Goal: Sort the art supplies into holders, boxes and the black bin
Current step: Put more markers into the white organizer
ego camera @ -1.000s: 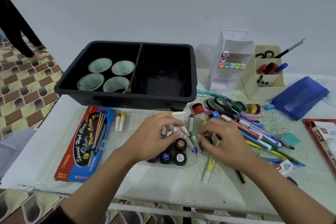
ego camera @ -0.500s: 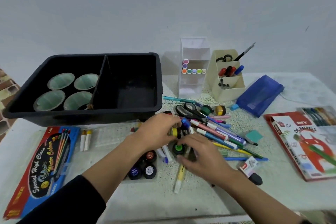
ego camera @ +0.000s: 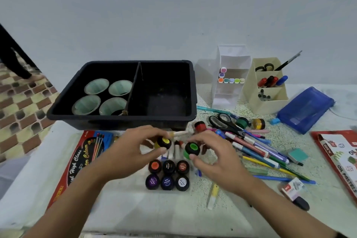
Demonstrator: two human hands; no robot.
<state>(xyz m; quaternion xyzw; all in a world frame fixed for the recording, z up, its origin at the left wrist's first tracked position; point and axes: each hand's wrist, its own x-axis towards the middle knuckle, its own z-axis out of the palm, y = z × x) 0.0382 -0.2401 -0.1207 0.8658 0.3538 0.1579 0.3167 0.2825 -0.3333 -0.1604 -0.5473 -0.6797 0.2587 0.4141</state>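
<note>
Pale speckled table (ego camera: 135, 208), plain grey wall behind, tiled floor at the left edge of the frame. A black bin (ego camera: 119, 120) is set at centre left, divided in two; four paper cups (ego camera: 100, 96) are seen in its left compartment.

Just below the frame's centre, a yellow-lidded pot (ego camera: 164, 142) is pinched between thumb and fingertips of the left hand (ego camera: 131, 150). Just to its right, a green-lidded pot (ego camera: 192, 149) is gripped the same way by the right hand (ego camera: 216, 158). Both pots are held off the table, above a block of six paint pots (ego camera: 167, 175) at lower centre.

Step judged: loose paint pots are being gathered, either to join the block or to go to the bin; which cannot be told.

To be done well: pots should be kept upright and lids checked for tightness. They should be set down one at a time, so that neither is tipped against the other. The white markers (ego camera: 173, 150) lying under the hands should be cleared. More small pots (ego camera: 199, 126) by the scissors (ego camera: 226, 121), right of centre, are left to collect.
</note>
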